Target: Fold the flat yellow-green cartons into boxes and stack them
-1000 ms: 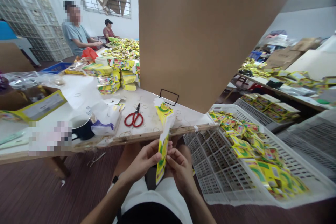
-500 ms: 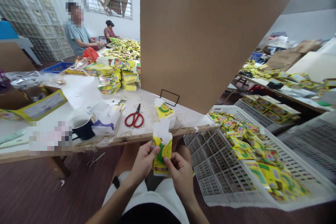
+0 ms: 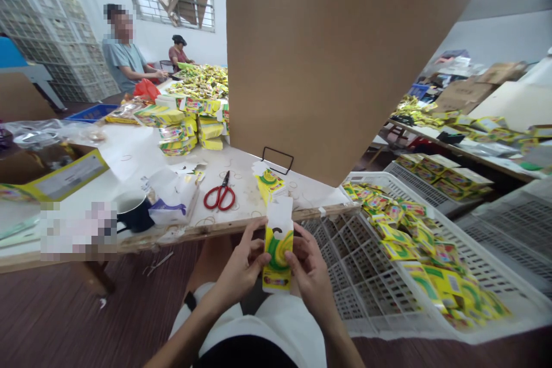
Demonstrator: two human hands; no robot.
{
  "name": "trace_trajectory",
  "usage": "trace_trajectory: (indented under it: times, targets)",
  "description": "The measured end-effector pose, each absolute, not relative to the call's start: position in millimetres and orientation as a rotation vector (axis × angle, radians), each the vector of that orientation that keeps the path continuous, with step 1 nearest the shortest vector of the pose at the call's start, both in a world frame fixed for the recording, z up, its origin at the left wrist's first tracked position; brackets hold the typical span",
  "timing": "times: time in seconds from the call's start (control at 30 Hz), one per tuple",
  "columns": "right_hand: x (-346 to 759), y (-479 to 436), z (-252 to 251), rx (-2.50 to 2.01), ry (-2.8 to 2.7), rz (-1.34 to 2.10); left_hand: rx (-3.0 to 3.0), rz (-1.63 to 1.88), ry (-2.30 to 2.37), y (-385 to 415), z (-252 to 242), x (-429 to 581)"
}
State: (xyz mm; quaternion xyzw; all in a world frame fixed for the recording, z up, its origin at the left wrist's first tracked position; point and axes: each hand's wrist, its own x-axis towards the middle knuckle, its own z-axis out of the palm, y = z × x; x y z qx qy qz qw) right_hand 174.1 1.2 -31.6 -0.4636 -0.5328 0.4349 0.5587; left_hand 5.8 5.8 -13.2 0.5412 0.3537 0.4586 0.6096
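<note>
Over my lap, a small yellow and green printed carton [image 3: 278,250] is held upright between both hands, its white top flap raised. My left hand [image 3: 244,264] grips its left edge with the thumb on the front. On the right edge, my right hand [image 3: 310,264] pinches it in the same way. Just beyond, at the table edge, lies a stack of similar flat cartons [image 3: 269,181]. Red-handled scissors [image 3: 219,198] rest on the table to the left of that stack.
A big cardboard sheet [image 3: 336,80] stands on the table behind a black wire stand [image 3: 277,160]. To my right is a white plastic crate [image 3: 371,322] holding many cartons. A dark mug [image 3: 137,213] sits at left. Two people work at the far side by piled packets [image 3: 202,77].
Both hands have moved slightly right with the carton. It now stands straighter and faces me, with a hand on each side edge.
</note>
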Motion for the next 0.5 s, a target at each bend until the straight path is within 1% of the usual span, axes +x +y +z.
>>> trace_trajectory:
  times: [0.2,0.37,0.43,0.5]
  targets:
    - [190.4,4.3,-21.7,-1.030,-1.461,1.197,1.246,0.920,0.737,5.8,-14.8,1.1]
    - [195.0,5.7,-19.0,-1.105,-1.615,1.028,1.275,0.877,0.718,2.7,-19.8,8.9]
    - [192.7,6.4,-22.3,-1.111,-1.555,0.955,1.238,0.899,0.706,1.8,-19.1,11.5]
    - [189.9,7.5,-25.7,-1.098,-1.429,0.958,1.204,0.920,0.703,1.8,-17.6,11.9]
